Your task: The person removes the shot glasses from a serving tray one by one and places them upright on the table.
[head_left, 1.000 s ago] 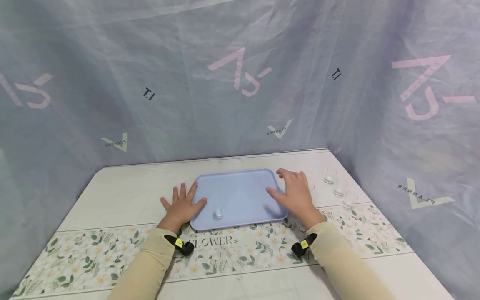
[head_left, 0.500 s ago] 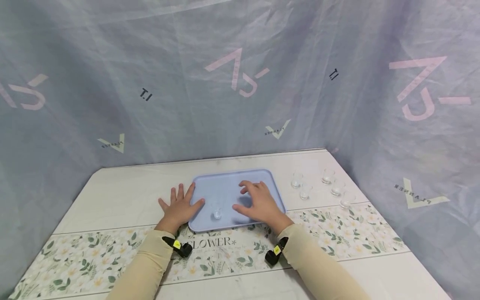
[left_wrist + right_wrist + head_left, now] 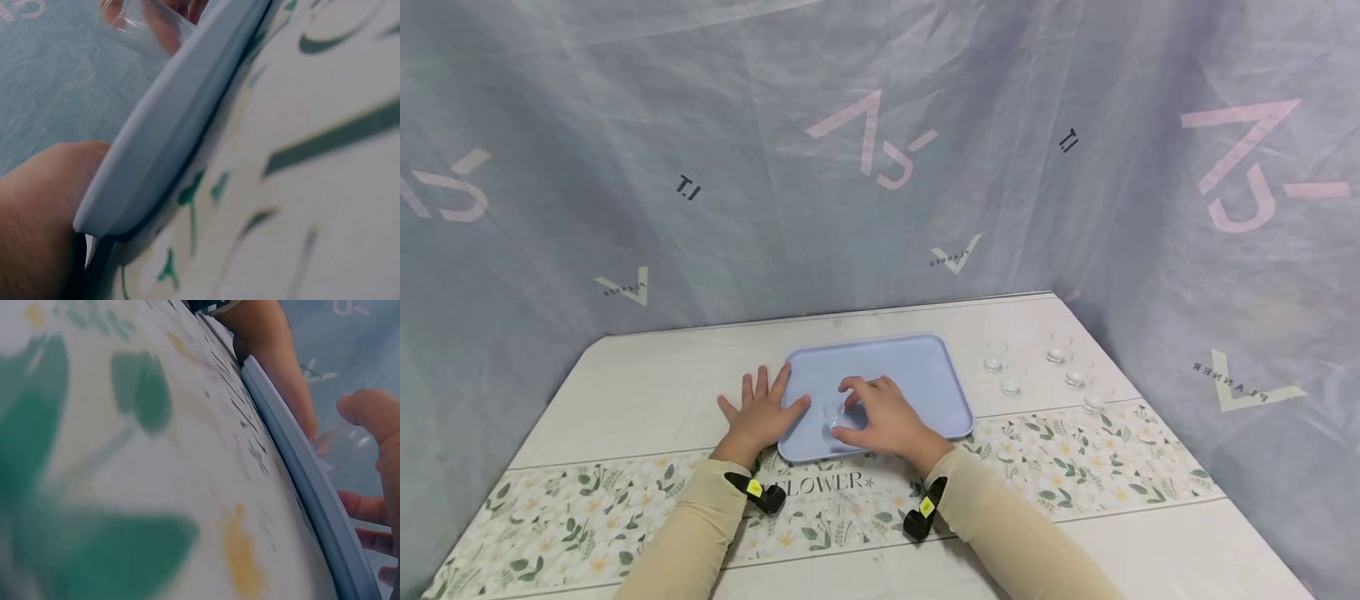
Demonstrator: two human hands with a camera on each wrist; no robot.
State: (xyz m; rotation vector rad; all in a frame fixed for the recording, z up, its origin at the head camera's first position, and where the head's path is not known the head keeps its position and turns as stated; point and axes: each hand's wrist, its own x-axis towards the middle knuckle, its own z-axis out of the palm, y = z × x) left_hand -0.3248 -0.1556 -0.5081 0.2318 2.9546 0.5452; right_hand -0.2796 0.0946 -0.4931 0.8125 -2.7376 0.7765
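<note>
A small clear glass (image 3: 832, 411) stands on the light blue tray (image 3: 917, 367), near its front left. My right hand (image 3: 883, 419) reaches over the tray from the right, thumb and forefinger spread to either side of this glass. In the right wrist view, the glass (image 3: 353, 445) shows between the thumb and the lower fingers, with space beside them. My left hand (image 3: 758, 419) lies with fingers spread at the tray's left edge, its thumb over the rim. Through the glass (image 3: 147, 34) in the left wrist view, parts of the right hand's fingers show.
Two clear glasses (image 3: 996, 358) stand just right of the tray. Farther right is a row of three more clear glasses (image 3: 1077, 375). A flower-patterned band (image 3: 625, 500) crosses the white table, and a grey curtain (image 3: 737, 233) hangs behind and at both sides.
My right hand has moved left from the tray's right edge, across it to the glass. The two glasses right of the tray have come into full view. My left hand has stayed put.
</note>
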